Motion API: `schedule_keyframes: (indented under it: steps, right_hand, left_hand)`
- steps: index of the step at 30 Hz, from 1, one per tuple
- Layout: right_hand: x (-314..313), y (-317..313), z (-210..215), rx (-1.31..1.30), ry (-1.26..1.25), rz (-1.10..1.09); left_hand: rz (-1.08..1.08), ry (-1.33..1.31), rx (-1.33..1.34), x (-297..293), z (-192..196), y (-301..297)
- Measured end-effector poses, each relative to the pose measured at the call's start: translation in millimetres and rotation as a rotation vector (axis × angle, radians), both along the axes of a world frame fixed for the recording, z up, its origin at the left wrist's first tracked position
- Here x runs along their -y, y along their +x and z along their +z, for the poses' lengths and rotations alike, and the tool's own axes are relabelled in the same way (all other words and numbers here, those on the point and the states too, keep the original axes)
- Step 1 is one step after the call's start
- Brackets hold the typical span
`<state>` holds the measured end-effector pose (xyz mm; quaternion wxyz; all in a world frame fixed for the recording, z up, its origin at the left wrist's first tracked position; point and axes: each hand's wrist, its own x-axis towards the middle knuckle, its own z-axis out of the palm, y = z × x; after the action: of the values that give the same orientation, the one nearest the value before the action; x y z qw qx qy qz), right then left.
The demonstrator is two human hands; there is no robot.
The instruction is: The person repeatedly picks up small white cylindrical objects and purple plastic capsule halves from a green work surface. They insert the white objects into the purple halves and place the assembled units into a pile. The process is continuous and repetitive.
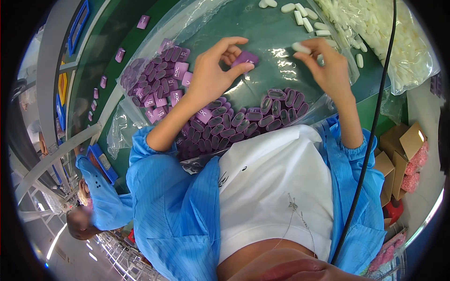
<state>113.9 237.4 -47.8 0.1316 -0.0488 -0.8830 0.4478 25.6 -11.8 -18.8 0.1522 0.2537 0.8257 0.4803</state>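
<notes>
Purple piece [245, 58] sits pinched in the nearly closed left hand [212, 70], a white block [301, 48] likewise in the right hand [330, 65], a purple heap [180, 71] beside one and loose white pieces [307, 25] beyond the other, presumably for easy reach.

The left grip [213, 70] holds a purple plastic shell [245, 57] at its fingertips; the right grip [332, 70] pinches a white oblong piece [301, 48]. Piled purple shells [228, 132] lie left of and below the left grip. Loose white pieces [307, 24] lie above the right grip, a clear plastic bag [402, 83] of similar pieces to its right.
</notes>
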Motion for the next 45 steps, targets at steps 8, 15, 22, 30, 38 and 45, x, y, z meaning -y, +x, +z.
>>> schedule_keyframes:
  steps: [8,15,22,30,38,45]
  right_hand:
    - [1.3,-12.9,-31.2,-0.431,0.369,0.247]
    - [12.8,-25.9,-24.1,-0.426,0.154,0.411]
    - [26.5,-19.3,-3.1,-0.482,-0.044,0.2]
    - [42.2,-18.8,-2.1,-0.572,0.04,0.33]
    - [59.3,-3.3,7.5,-0.593,0.138,0.141]
    - [38.1,0.9,17.5,-0.51,-0.021,0.371]
  left_hand:
    - [-0.158,-0.047,-0.103,-10.9,-5.5,-4.1]
    - [-0.026,0.044,0.063,-10.4,-23.1,-7.4]
    - [-0.044,-0.008,-0.062,-8.0,-8.3,-9.2]
    - [-0.122,-0.002,-0.193,-18.4,-0.4,2.9]
    - [-0.103,0.046,-0.301,-22.7,4.8,9.7]
    - [-0.168,0.078,0.029,-13.8,8.7,8.7]
